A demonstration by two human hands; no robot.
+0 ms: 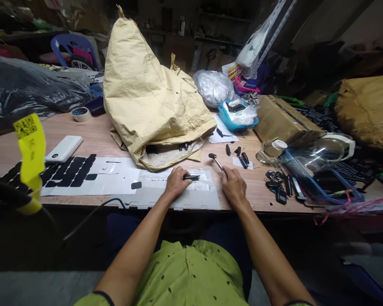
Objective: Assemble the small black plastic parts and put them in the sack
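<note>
Left hand [178, 181]: grip clamped, thumb and fingers, on a slim black part [193, 177]. I can't tell whether it is one piece or two laid together. The part sits over a clear plastic sheet [211, 183], long axis crosswise, free end pointing right, toward the right hand [235, 185].

Right grip: wrapped round the handle of a small hammer [217, 161], its dark head aimed away from the body and leftward.

Relation I judge matters most: the part's free end lies left of the hammer head and nearer the body, the two apart; hammer's axis slants across the part's. From the right grip the part lies left; the left hand, holding it, is nearer.

Outward, I note a tan paper sack [153, 102] just beyond, mouth toward the body, and loose black pieces [228, 149] on the tabletop [258, 193] right of the hammer. Farther left: black stickers [81, 168], a white power bank [64, 148].
</note>
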